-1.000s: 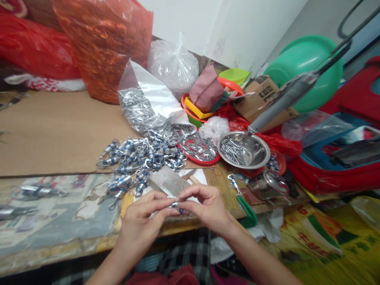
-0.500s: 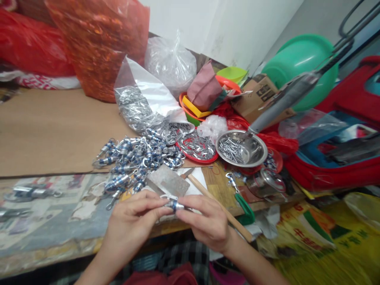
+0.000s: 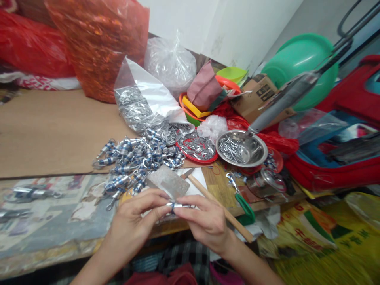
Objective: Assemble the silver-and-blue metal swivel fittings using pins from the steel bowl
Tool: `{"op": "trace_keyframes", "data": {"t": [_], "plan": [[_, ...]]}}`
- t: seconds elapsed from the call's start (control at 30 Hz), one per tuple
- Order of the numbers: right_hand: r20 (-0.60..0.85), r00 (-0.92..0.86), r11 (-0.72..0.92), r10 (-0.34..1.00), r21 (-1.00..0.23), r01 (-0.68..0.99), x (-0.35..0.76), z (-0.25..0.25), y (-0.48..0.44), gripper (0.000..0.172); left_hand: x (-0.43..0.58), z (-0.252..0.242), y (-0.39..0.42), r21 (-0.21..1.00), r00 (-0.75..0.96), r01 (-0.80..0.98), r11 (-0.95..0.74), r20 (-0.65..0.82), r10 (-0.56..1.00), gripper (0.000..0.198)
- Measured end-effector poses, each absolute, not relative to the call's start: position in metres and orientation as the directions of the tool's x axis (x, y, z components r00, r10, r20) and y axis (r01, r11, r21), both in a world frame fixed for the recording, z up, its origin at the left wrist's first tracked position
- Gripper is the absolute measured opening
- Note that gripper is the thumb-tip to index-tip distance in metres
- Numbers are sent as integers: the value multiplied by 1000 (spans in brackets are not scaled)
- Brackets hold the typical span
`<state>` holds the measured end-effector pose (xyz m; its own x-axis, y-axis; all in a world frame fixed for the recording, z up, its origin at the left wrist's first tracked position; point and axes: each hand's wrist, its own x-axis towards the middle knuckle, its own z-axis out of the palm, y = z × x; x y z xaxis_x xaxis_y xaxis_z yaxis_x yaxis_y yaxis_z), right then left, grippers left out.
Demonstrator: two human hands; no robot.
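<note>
A small silver-and-blue metal fitting (image 3: 175, 205) is pinched between both hands over the table's front edge. My left hand (image 3: 142, 215) grips its left end with thumb and fingertips. On its right side, my right hand (image 3: 204, 217) holds it the same way, fingers covering part of it. Just behind the fingertips lies a grey metal block (image 3: 168, 182). A heap of similar silver-and-blue fittings (image 3: 127, 158) spreads behind and left of the block. To the right of the block, a hammer's wooden handle (image 3: 234, 225) slants down past my right hand.
Small metal parts fill a red plate (image 3: 204, 160) and a steel bowl (image 3: 261, 152). A clear bag of metal pieces (image 3: 136, 109) stands behind the heap. A green-handled tool (image 3: 246, 211) lies right of the hammer. Two larger fittings (image 3: 32, 192) rest at the far left.
The fitting between my hands has turned, and its ring-like part no longer shows above the fingers. Both hands have shifted only slightly and still hold it.
</note>
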<state>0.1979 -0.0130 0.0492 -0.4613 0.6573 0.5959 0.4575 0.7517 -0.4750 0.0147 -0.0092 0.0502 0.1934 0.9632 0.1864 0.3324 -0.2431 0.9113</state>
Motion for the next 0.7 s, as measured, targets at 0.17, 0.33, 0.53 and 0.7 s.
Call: {"op": "trace_keyframes", "data": {"t": [0.17,0.33,0.53,0.7], "plan": [[576,-425,716,698,-570,402,196,51,-14,31,16,50,-10,937,160,304,-172,128,979,12],[398,-164,429,903,-857,285,183,47,-11,15,24,49,-13,986,24,121,112,-115,993,13],[223,-235,295,946,-892,341,183,45,5,9,29,34,-17,938,-49,-229,260,-278,959,62],[191,-162,207,968,-240,949,222,50,79,25,26,28,-9,935,32,-207,288,-288,957,72]]}}
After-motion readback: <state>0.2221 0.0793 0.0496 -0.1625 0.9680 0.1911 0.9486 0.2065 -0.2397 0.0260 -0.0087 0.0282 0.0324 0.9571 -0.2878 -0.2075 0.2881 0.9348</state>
